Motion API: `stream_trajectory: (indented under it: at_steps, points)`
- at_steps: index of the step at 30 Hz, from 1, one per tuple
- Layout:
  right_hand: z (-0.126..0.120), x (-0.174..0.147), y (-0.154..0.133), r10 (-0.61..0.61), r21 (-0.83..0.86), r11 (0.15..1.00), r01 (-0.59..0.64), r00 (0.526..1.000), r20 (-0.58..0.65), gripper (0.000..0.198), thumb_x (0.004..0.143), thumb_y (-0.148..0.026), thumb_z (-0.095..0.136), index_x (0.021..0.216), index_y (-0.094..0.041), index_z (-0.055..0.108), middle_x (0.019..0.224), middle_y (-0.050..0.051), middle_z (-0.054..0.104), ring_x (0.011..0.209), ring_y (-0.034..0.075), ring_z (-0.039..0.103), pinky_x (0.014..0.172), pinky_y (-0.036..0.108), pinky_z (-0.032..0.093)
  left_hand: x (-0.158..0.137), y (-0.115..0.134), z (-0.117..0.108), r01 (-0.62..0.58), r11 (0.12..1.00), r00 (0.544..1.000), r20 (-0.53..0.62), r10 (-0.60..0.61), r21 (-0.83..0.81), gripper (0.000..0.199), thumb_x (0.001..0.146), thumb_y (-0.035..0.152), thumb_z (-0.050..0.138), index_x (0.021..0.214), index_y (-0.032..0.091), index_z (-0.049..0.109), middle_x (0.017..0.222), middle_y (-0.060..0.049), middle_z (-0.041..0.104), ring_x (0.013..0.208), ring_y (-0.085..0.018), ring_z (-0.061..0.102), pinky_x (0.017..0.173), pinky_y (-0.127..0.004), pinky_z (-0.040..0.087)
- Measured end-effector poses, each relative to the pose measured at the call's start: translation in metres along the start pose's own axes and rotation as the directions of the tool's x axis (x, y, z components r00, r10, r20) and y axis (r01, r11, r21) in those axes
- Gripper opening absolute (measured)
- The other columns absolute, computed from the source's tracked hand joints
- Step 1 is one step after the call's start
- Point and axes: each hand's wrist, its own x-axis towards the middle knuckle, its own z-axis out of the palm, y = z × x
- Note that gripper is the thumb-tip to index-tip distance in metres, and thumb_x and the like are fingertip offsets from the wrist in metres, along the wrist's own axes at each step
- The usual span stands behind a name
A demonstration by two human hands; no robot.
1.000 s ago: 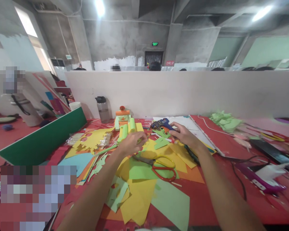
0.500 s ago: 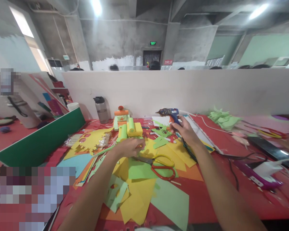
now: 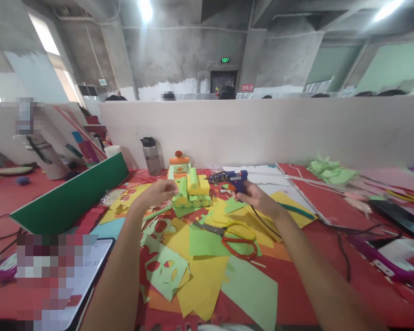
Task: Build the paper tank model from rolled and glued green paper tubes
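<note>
My right hand (image 3: 257, 198) grips a blue hot glue gun (image 3: 239, 180) by its handle, the nozzle pointing left at the paper model. The model (image 3: 202, 185) is built of yellow blocks and green rolls, with a row of small rolls along its base. My left hand (image 3: 157, 195) is at the model's left side, fingers curled and pressed together; what is between them, if anything, is hidden. Scissors (image 3: 239, 236) with yellow and red handles lie partly open on green paper (image 3: 203, 243) in front. Behind stands a smaller green and orange paper piece (image 3: 179, 168) with a star.
Yellow sheets (image 3: 202, 285) and cut green scraps (image 3: 167, 271) cover the red table (image 3: 296, 294). A green board (image 3: 72, 195) stands at left, a bottle (image 3: 152, 158) behind. A purple power strip (image 3: 379, 262), cords and crumpled green paper (image 3: 331, 170) are at right.
My left hand has moved left and up, from in front of the model to its left side. The glue gun in my right hand has come lower and left, nearer the model.
</note>
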Motion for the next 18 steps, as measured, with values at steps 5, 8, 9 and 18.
stream_trajectory:
  at_steps: [5,8,9,18]
  points:
    - [0.020,0.005,0.003,0.065,-0.066,0.996,-0.066,0.998,-0.017,0.035,0.077,-0.053,0.072,0.076,-0.019,0.060,0.072,0.002,0.059,0.072,0.019,0.054,0.070,0.032,0.044,-0.003,0.001,-0.001,0.013,0.997,0.999,0.052,-0.009,-0.076,0.039,0.084,0.058,0.057,0.084,0.019,0.056,0.069,0.002,0.052,0.051,-0.010,0.045,0.045,-0.021,0.038]
    - [0.027,0.005,0.004,0.071,-0.083,0.994,-0.076,0.996,-0.051,0.042,0.082,-0.056,0.065,0.063,-0.019,0.055,0.064,0.001,0.055,0.066,0.017,0.051,0.068,0.032,0.043,-0.005,0.009,0.000,0.019,0.995,0.999,0.042,-0.016,-0.093,0.039,0.084,0.058,0.056,0.085,0.020,0.053,0.070,0.002,0.050,0.050,-0.010,0.045,0.042,-0.021,0.037]
    - [0.028,0.005,0.004,0.073,-0.067,0.995,-0.076,0.996,-0.046,0.044,0.085,-0.057,0.062,0.063,-0.019,0.055,0.064,0.002,0.055,0.065,0.017,0.051,0.068,0.032,0.043,-0.006,0.011,0.000,0.014,0.995,0.999,0.034,-0.011,-0.095,0.038,0.085,0.058,0.056,0.085,0.020,0.053,0.070,0.003,0.048,0.050,-0.010,0.045,0.042,-0.020,0.036]
    - [0.035,0.006,0.005,0.011,0.208,0.978,-0.006,1.000,-0.022,0.034,0.078,-0.053,0.070,0.083,-0.021,0.060,0.080,0.004,0.057,0.076,0.020,0.054,0.075,0.034,0.047,-0.004,0.022,0.007,-0.142,0.980,0.990,-0.011,0.142,-0.143,0.029,0.085,0.048,0.060,0.086,0.019,0.057,0.065,0.005,0.041,0.049,-0.007,0.034,0.044,-0.019,0.030]
